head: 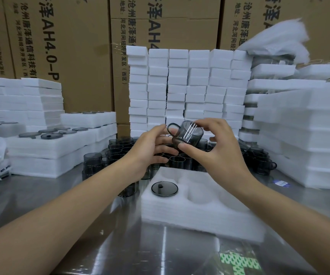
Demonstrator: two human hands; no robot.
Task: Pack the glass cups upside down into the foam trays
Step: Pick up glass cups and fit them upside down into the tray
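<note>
A smoky grey glass cup [188, 133] with a handle is held tilted in the air above the table's middle. My right hand [217, 147] pinches it, fingers on top and thumb under its rim. My left hand [150, 150] touches the cup near its handle with curled fingers. Below them lies a white foam tray [200, 211] with round pockets. One pocket at its left holds an upside-down cup [164, 188], dark base up. The other pockets that I can see are empty. Several loose grey cups [120, 149] stand crowded behind the tray.
Packed foam trays [47, 147] are stacked at the left, more foam stacks [307, 135] at the right, and a wall of foam blocks [188, 86] behind. Cardboard cartons [61, 46] fill the back. The steel table [41, 195] shows bare metal in front and left.
</note>
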